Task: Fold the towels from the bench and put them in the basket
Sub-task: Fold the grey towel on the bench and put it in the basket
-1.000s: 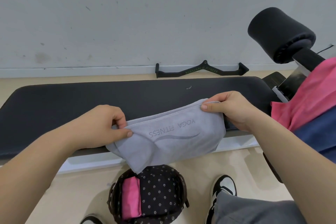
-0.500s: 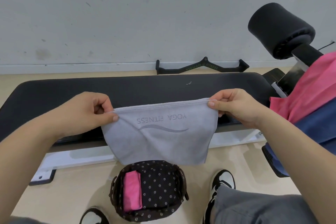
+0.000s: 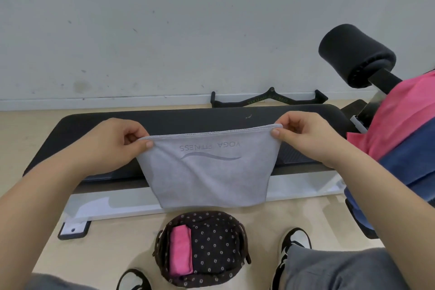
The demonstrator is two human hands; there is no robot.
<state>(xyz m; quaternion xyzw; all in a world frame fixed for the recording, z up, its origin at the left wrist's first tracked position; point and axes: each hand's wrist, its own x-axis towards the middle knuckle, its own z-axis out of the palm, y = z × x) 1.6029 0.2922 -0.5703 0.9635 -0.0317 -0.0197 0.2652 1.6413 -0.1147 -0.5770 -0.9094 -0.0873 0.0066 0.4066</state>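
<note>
The grey towel point(image 3: 207, 172) hangs in the air between both hands, in front of the black surface point(image 3: 94, 122) and just above the basket point(image 3: 244, 259). The basket stands on the floor point(image 3: 106, 254), and a folded pink towel point(image 3: 180, 249) already lies along its left side.

The left hand point(image 3: 110, 146) has a closed grip on the upper left corner of the towel, with the cloth pinched between thumb and forefinger. The right hand point(image 3: 306, 139) pinches the upper right corner in the same way. The other fingers of both hands are curled in. The top edge is pulled almost straight between the two grips, and the printed words on the towel read upside down.

I judge this towel to be light, soft and without any stiffness. It keeps a shape only where it is held, and the lower edge hangs free and narrows a little. The top edge seems to have more than one layer, so each pinch should catch all layers, otherwise one may slip out and the fold opens. The corners are the best places to hold it. For the next fold it is probably easier to bring the two corners together, or to lay the cloth on the surface.

At the right, a pink cloth point(image 3: 404, 113) and a blue cloth point(image 3: 407, 167) wait; they are likely more towels.
</note>
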